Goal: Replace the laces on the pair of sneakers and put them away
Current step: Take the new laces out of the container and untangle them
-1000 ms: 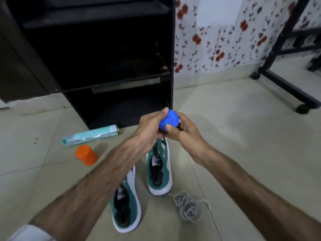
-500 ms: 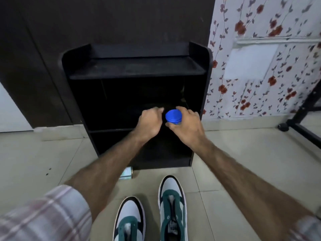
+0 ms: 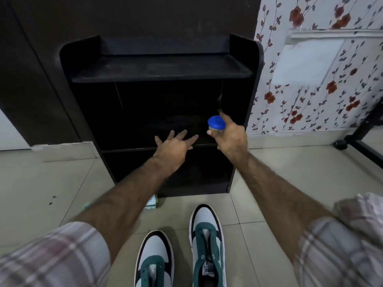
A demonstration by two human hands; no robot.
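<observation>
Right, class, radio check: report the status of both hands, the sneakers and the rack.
Left hand open, fingers spread at the black rack. Right hand holds blue-lidded jar at middle shelf. Sneakers on floor, no laces seen. Nothing blocking.

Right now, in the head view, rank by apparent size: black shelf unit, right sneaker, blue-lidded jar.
1. Black shelf unit, clearly largest.
2. Right sneaker, though it's nearer the camera.
3. Blue-lidded jar, smallest, held in the right hand.

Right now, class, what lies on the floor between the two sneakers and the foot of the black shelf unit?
Bare floor tile, in the head view; only a pale tube's end lies off left of the sneakers, near the shelf unit.
</observation>
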